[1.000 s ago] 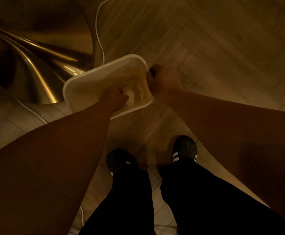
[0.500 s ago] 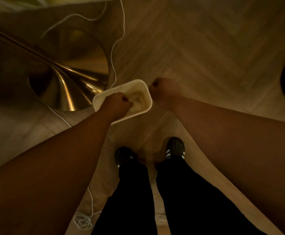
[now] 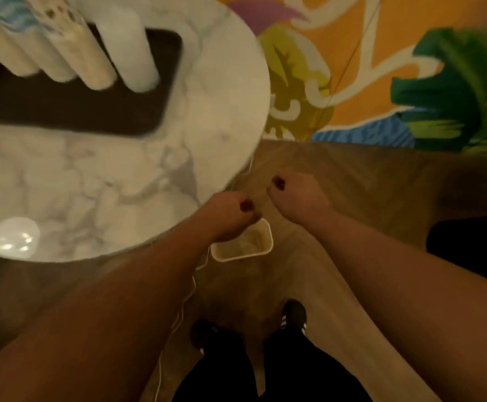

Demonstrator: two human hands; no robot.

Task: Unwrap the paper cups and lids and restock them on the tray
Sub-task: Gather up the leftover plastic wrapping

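Beside the marble table, wooden floor meets painted wall.

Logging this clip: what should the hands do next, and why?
Probably reach up to the cup stacks on the dark tray. Both hands, left and right, look curled and empty above the floor bin, which holds crumpled wrapping.

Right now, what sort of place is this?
Probably a cafe or hotel lounge: a round marble table carrying a dark tray of stacked paper cups, before a tropical-leaf mural.
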